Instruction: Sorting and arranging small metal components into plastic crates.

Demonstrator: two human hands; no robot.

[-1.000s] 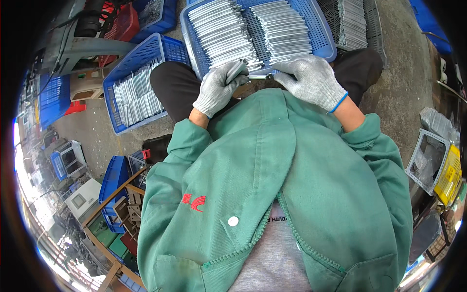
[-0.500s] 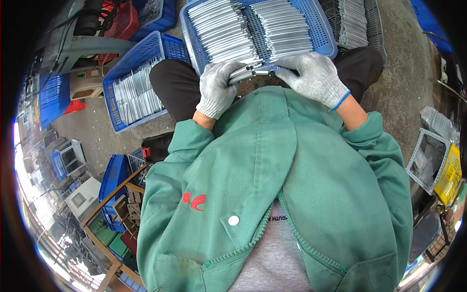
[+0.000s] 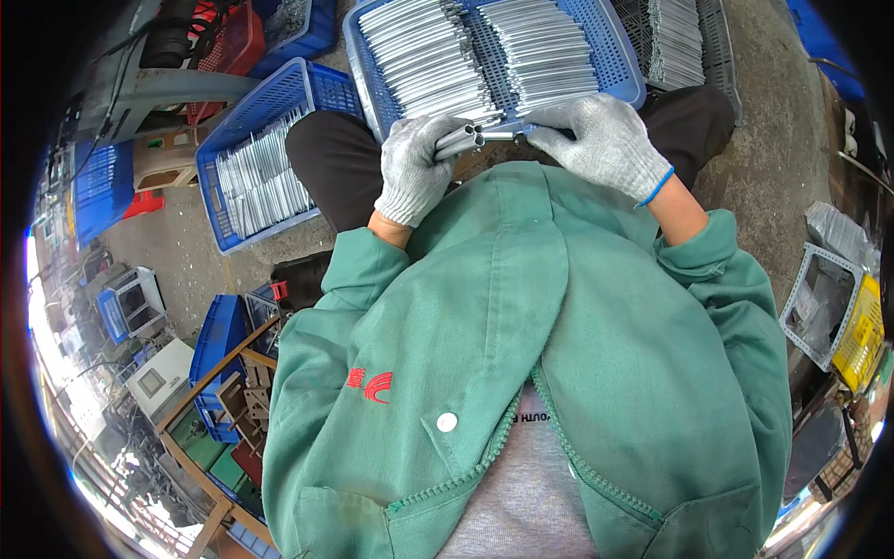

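My left hand (image 3: 416,174), in a grey knit glove, is closed around a small bundle of short silver metal tubes (image 3: 463,139) whose open ends point right. My right hand (image 3: 602,142), gloved with a blue cuff, rests on the near rim of a blue plastic basket (image 3: 622,67) on my lap and touches a tube at its fingertips beside the bundle. The basket holds two rows of several silver tubes (image 3: 426,58). My green jacket fills the lower picture.
A second blue basket (image 3: 244,118) with silver tubes sits on the floor at my left. A grey crate of tubes (image 3: 680,39) stands at the far right. Red and blue crates, a wooden frame (image 3: 209,410) and a yellow crate (image 3: 861,335) surround me.
My left hand has closed more tightly on the tubes and turned them so that their ends face right. My right hand has stayed at the basket rim.
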